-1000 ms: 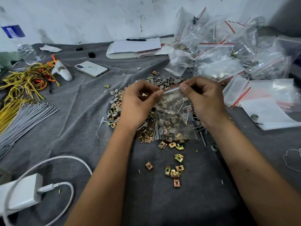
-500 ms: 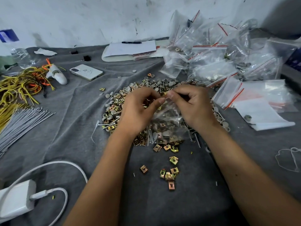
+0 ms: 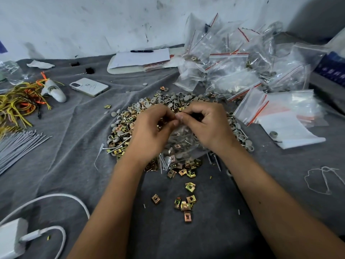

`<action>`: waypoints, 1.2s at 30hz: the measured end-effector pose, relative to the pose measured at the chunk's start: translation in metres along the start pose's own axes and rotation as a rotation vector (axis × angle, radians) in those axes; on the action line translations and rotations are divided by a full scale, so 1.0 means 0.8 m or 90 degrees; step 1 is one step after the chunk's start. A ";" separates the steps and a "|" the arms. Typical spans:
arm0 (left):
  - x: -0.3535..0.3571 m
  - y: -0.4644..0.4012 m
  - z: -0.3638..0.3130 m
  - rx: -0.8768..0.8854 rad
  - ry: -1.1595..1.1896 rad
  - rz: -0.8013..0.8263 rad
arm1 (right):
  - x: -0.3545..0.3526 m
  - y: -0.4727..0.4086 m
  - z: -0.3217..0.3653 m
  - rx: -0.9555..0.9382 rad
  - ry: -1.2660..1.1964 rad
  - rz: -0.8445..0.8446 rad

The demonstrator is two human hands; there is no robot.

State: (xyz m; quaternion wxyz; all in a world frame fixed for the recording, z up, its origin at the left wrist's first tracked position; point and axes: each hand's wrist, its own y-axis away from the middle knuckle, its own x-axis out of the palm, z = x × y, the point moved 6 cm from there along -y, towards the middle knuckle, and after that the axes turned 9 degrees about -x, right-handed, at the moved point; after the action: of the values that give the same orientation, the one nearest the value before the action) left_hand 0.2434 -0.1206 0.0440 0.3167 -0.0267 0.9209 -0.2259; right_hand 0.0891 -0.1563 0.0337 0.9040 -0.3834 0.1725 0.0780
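At desk [image 3: 74, 139], left hand [image 3: 149, 133] and right hand [image 3: 209, 126] pinch mouth of full plastic bag [image 3: 183, 144], held low over parts pile [image 3: 127, 126]. Risk: seal only half-pressed, bag slips from grip, contents spill back into pile.

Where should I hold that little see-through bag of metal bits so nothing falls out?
Probably by the top edge, coming from above, with a pinch on each side of the mouth. In the bag the metal bits sag to the bottom, leaving the top strip flat and empty; the left hand and right hand pinch it there.
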 end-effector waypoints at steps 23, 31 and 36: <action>-0.059 0.002 0.019 -0.070 -0.065 -0.305 | 0.022 0.008 0.012 0.006 -0.018 0.174; -0.061 -0.025 -0.001 -0.040 -0.089 -0.311 | 0.013 0.006 0.016 0.035 -0.080 0.156; -0.057 -0.095 -0.050 -0.032 -0.187 -0.340 | -0.014 -0.005 -0.001 0.133 -0.207 0.011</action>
State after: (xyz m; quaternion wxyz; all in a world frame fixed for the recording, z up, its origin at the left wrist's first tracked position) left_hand 0.2490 -0.1637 0.1309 0.3749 -0.3080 0.8311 -0.2718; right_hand 0.0794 -0.1600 0.0402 0.9542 -0.2682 0.0343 0.1281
